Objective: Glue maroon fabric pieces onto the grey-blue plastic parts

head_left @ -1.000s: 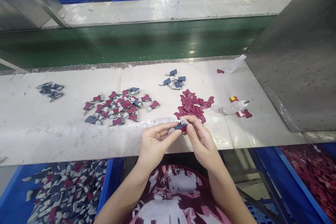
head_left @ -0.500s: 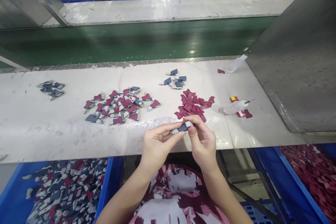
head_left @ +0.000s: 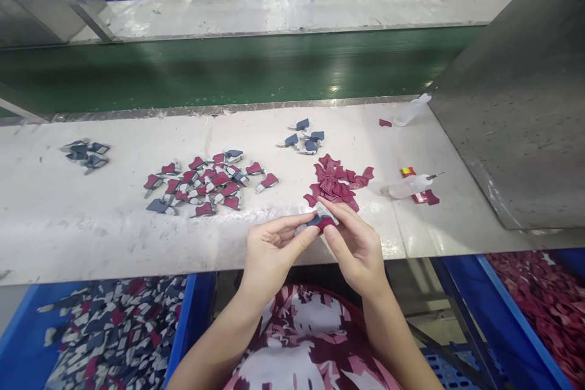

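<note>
Between my two hands, over the front part of the bench, is a small grey, navy and dark-red plastic part (head_left: pixel 323 220). My left hand (head_left: pixel 274 250) pinches its left end between thumb and fingers. Thumb and fingertips of my right hand (head_left: pixel 359 250) close on its right end, and a dark-red face shows beside the thumb. Just beyond my hands lies a heap of flat dark-red pieces (head_left: pixel 336 183). To the left spreads a pile of similar parts with dark-red faces (head_left: pixel 214 180). Several navy-faced parts (head_left: pixel 311 145) lie behind.
Two translucent squeeze bottles, the nearer one (head_left: pixel 409 186) with a needle tip, lie at the right near a metal panel (head_left: pixel 516 103). More parts sit far left (head_left: pixel 86 152). Blue bins (head_left: pixel 194 317) flank me below the bench. A green belt (head_left: pixel 256 67) runs behind.
The part has turned in my fingers, so a dark-red face now shows where navy and grey showed before. My right hand has shifted slightly.
</note>
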### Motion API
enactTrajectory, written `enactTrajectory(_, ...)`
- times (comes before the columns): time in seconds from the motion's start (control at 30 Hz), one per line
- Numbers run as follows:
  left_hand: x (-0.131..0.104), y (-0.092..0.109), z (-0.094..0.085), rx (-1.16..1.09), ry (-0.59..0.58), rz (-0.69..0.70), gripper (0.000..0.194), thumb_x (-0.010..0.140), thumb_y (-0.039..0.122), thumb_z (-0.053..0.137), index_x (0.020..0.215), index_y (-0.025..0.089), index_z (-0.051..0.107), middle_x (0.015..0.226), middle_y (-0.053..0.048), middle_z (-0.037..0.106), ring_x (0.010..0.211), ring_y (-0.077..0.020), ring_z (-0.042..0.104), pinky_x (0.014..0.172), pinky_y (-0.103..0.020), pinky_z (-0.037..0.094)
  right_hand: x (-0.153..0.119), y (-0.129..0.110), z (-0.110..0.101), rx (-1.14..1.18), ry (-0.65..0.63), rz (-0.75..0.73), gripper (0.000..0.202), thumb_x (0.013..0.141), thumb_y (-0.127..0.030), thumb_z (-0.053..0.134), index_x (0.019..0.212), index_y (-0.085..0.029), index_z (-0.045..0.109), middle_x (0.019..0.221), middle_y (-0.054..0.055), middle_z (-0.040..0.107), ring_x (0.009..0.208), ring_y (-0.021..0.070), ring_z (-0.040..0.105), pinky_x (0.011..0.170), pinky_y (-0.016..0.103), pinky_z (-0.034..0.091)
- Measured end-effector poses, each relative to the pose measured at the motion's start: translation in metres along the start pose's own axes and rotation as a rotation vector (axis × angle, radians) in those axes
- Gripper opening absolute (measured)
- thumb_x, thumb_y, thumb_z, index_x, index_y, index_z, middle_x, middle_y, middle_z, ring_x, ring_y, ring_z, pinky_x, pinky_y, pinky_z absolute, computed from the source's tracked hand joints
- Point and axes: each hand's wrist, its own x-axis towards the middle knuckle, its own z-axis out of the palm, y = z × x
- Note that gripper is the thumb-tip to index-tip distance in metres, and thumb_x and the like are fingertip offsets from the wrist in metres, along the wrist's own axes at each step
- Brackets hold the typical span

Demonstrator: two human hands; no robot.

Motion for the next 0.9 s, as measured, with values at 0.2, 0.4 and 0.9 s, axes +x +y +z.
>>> enactTrajectory(0.2, -0.001, -0.001, -0.001, 0.019, -0.004, -0.002, 0.023, 0.074, 0.027, 0.085, 0.095, 0.020, 0.083, 0.098, -0.007, 0.081, 0.093, -0.0271, 0.078, 0.088, -0.036, 0.066, 0.000, -0.003, 0.002, -0.016, 0.047, -0.029, 0.033, 0.097, -0.023, 0.056, 0.129, -0.027, 0.066, 0.104, 0.007, 0.067, 0.094, 0.0191, 0.064, 0.077, 0.034, 0.055)
enactTrajectory(0.4, -0.003, -0.001, 0.001, -0.015, -0.017, 0.018, 0.019, 0.074, 0.021, 0.084, 0.093, 0.022, 0.083, 0.096, -0.005, 0.081, 0.092, -0.0251, 0.079, 0.087, -0.031, 0.066, -0.002, -0.003, 0.009, 0.016, 0.129, -0.029, 0.027, 0.096, -0.025, 0.056, 0.120, -0.026, 0.069, 0.101, 0.007, 0.066, 0.093, 0.0205, 0.064, 0.079, 0.036, 0.056)
enactTrajectory(0.9, -0.004, -0.001, 0.001, -0.015, -0.016, 0.039, 0.017, 0.074, 0.017, 0.083, 0.091, 0.021, 0.083, 0.095, -0.005, 0.081, 0.090, -0.0240, 0.079, 0.085, -0.029, 0.066, -0.003, 0.000, 0.011, 0.087, 0.105, -0.044, 0.028, 0.096, -0.021, 0.057, 0.120, -0.028, 0.068, 0.101, 0.005, 0.063, 0.094, 0.0186, 0.061, 0.081, 0.034, 0.053)
